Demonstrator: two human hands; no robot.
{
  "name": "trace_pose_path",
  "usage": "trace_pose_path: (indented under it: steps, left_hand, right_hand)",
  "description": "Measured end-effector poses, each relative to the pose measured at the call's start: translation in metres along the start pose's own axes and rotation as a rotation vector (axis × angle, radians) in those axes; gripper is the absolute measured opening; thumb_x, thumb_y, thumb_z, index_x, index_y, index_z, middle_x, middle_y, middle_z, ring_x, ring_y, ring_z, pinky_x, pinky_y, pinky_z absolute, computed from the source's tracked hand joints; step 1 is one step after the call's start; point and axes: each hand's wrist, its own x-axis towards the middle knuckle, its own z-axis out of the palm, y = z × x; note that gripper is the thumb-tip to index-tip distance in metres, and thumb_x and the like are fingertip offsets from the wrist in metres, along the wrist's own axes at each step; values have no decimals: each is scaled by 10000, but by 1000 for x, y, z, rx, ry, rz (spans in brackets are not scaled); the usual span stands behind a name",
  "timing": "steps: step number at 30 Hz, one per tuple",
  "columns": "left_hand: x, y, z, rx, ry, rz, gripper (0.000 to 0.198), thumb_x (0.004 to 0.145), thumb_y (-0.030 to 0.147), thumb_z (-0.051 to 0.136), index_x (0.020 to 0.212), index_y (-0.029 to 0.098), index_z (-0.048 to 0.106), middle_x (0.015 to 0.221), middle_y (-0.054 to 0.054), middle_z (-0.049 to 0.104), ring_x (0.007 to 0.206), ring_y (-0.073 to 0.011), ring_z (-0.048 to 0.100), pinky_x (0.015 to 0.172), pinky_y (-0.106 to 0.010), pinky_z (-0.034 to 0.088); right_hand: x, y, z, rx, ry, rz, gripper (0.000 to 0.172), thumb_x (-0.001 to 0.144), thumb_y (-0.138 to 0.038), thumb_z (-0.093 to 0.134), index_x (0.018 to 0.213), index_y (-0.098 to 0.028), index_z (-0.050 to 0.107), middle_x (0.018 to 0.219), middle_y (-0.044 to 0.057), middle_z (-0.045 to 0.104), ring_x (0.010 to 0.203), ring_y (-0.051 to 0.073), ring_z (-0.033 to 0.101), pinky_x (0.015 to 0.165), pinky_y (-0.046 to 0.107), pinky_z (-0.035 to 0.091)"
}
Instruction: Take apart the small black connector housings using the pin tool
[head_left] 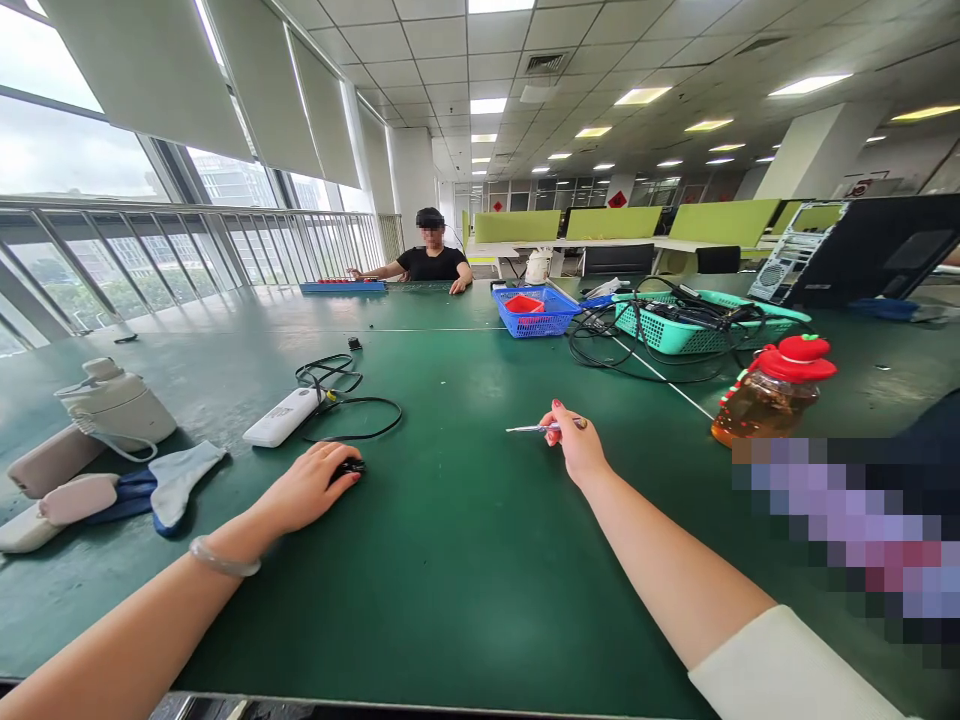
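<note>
My left hand (311, 487) rests low over the green tabletop (442, 560), its fingers curled around a small black object (349, 466). Most of that object is hidden under the fingers, so its kind does not show. Toward the middle of the table, my right hand (574, 440) is closed on a slim screwdriver (527, 429). Its thin pale shaft points left, and the rounded handle end shows behind the fingers. Beyond my left hand lies a white power strip (285, 417) with a looped black cable (379, 402).
At left are a pale bottle (120, 400), a pouch (56, 458) and blue-grey cloth (184, 480). A blue basket (536, 325), a teal basket (667, 335) with cables, and a red-lidded jar (776, 395) stand at right. A person (433, 262) sits across the table.
</note>
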Motion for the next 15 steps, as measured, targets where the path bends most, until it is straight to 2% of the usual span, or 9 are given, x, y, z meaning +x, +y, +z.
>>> trace_pose_path:
  steps: [2, 5, 10, 15]
  left_hand:
    - [-7, -15, -7, -4, 31, -64, 455, 916, 547, 424, 1126, 201, 631, 1206, -118, 679, 1228, -314, 544, 1087, -479, 406]
    - [-14, -27, -16, -30, 131, -179, 494, 888, 562, 423, 1142, 196, 636, 1208, -125, 683, 1197, -320, 568, 1052, -458, 439]
    - [-22, -29, -32, -71, 326, -339, 512, 847, 550, 449, 1194, 220, 631, 1157, -100, 704, 1076, -302, 631, 907, -408, 514]
    - [-27, -35, -39, -94, 383, -440, 452, 830, 546, 442, 1095, 240, 645, 1070, -65, 734, 954, -283, 673, 815, -377, 539]
  right_hand:
    - [1, 2, -1, 0, -3, -3, 561, 713, -737, 661, 561, -197, 662, 464, -13, 492, 467, 121, 467, 497, 281, 415]
    - [1, 4, -2, 2, 8, -9, 559, 716, -736, 658, 561, -198, 659, 447, -16, 490, 455, 118, 460, 500, 283, 416]
    - [-1, 3, -3, 13, 23, -6, 549, 717, -723, 664, 562, -196, 658, 459, -18, 490, 465, 116, 469, 497, 279, 407]
    - [-5, 0, -3, 10, 23, 6, 554, 707, -729, 669, 558, -195, 657, 465, -19, 483, 469, 112, 466, 496, 276, 407]
